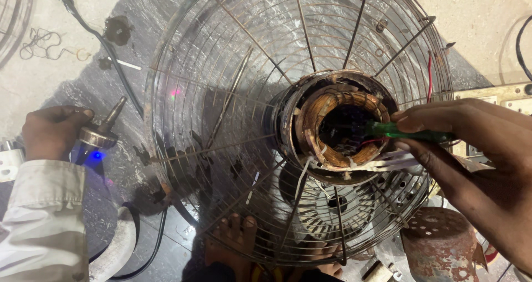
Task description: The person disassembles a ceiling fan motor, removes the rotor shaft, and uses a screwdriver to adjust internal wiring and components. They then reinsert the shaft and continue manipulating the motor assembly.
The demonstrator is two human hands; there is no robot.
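Fan guard point(221, 93): a round cage of thin wire rings and straight spokes, dull and rust-flecked, tilted up from the floor.
Motor housing point(338, 127): a dark metal cylinder at the cage's centre, open at the top, its rim chipped and grimy.
Winding point(346, 102): a ring of coppery wire inside the housing, with pale paper strips sticking out at the lower edge.
Right hand point(476, 154): fingers pressed together around a green translucent screwdriver point(407, 131), whose tip reaches into the dark core of the winding.
Left hand point(52, 131): grip curled shut on a metal rotor with shaft point(102, 132), held well apart from the cage, above a small blue glow.
Sleeve point(41, 215): pale, creased cloth on the left arm.
Rusty can point(440, 243): a perforated, reddish cylinder just below the right hand.
Floor point(33, 77): pale, stained concrete with a crinkled shiny sheet under the cage, a black cable and a loose tangle of thin wire.
Bare toes point(235, 229): visible beneath the cage's lower rim.
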